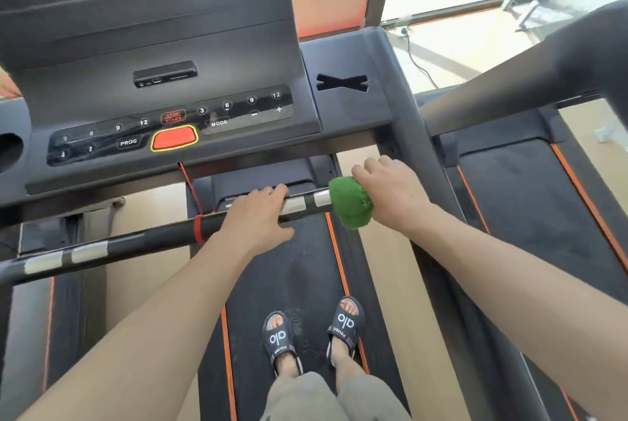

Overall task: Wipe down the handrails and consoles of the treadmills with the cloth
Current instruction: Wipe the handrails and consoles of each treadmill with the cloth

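Note:
I stand on a treadmill facing its dark console, which carries speed buttons and a red stop button. A black front handrail with silver sensor patches runs across below the console. My left hand grips this bar near its middle. My right hand holds a green cloth wrapped around the bar's right end, just right of a silver patch.
A red safety cord hangs from the console and loops round the bar. My sandalled feet rest on the black belt. The side handrail slopes down at the right. A second treadmill stands to the right; a window is beyond.

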Demonstrator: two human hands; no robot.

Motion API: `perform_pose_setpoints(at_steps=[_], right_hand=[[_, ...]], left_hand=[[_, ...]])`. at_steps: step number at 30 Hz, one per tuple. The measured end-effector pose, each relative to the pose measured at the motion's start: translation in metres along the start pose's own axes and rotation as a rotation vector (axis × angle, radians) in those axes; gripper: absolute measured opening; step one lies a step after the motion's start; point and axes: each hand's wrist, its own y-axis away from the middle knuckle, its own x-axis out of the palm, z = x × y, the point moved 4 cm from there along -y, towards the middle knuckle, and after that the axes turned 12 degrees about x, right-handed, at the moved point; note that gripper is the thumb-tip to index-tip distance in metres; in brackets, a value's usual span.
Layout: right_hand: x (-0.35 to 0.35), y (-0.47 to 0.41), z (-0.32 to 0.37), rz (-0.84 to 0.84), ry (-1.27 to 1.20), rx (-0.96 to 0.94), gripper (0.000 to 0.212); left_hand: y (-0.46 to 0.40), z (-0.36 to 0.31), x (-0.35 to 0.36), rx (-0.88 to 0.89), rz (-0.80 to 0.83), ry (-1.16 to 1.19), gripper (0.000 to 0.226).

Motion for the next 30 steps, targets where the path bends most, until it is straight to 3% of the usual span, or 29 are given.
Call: perform_pose_setpoints(at_steps=[3,6,9,12,15,18,20,23,26,30], right_hand=[[-0.002,-0.008,0.008,0.166,-0.040,0.070,0.038],[-0.016,-0.025,0.003,0.470,-0.036,0.044,0.027],[-0.026,-0.041,0.000,0.802,0.002,0.057,0.031],[-0.034,-0.047,0.005,0.936,0.061,0.005,0.034],[-0.024,-0.043,0.005,0.761,-0.002,0.006,0.031],[0.000,-0.018,0.009,0.156,-0.015,-0.001,0.028],[0.015,0.006,0.014,-0.161,0.002,0.052,0.036],[0.021,0.013,0.021,-0.297,-0.068,0.158,0.039],[0.008,-0.005,0.021,-0.046,-0.107,0.127,0.041],[-0.019,-0.038,0.009,0.638,-0.169,0.042,0.036]], left_hand=[[-0.003,-0.006,0.000,-0.018,0.034,-0.024,0.044],[-0.004,-0.002,-0.001,-0.032,0.048,0.015,0.045],[-0.005,-0.001,-0.002,-0.043,0.041,0.021,0.047],[-0.007,0.000,0.001,-0.051,0.022,0.001,0.039],[-0.007,0.001,0.001,-0.059,0.014,-0.015,0.035],[-0.007,-0.001,0.001,-0.069,0.008,-0.030,0.034],[-0.007,-0.002,0.001,-0.074,0.011,-0.038,0.035],[-0.007,-0.003,0.000,-0.073,-0.005,-0.034,0.035],[-0.009,-0.003,0.000,-0.071,0.032,-0.029,0.036],[-0.010,-0.005,-0.004,-0.099,0.140,0.017,0.052]])
